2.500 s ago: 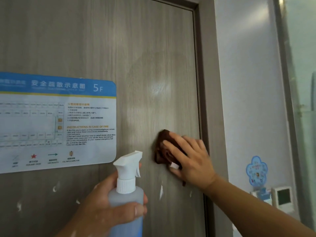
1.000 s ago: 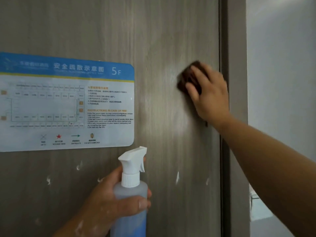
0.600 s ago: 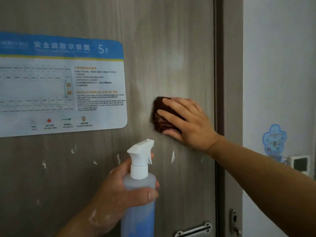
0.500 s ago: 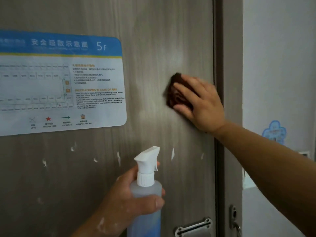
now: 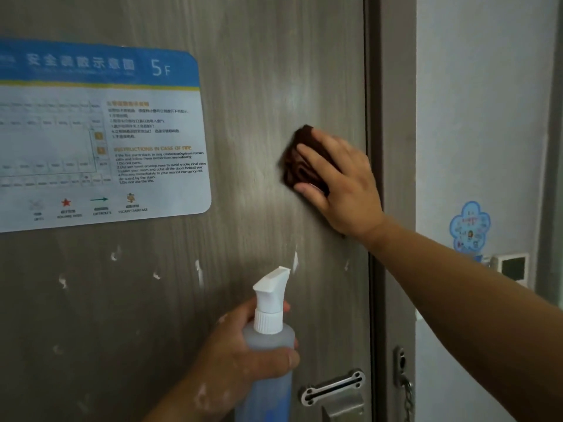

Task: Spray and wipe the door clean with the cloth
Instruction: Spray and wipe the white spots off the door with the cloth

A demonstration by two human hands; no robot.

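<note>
2 hands busy: right hand [image 5: 341, 184] flat, pinning cloth [image 5: 300, 166] to door [image 5: 259, 86], above left hand [image 5: 240, 354] gripping bottle [image 5: 268, 360].

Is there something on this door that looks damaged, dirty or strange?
Yes. Below the poster, the door carries several small white marks, like paint flecks or scrapes, scattered around the bottle nozzle. The cloth is working higher up, so they remain unwiped. The left hand also shows white smears.
</note>
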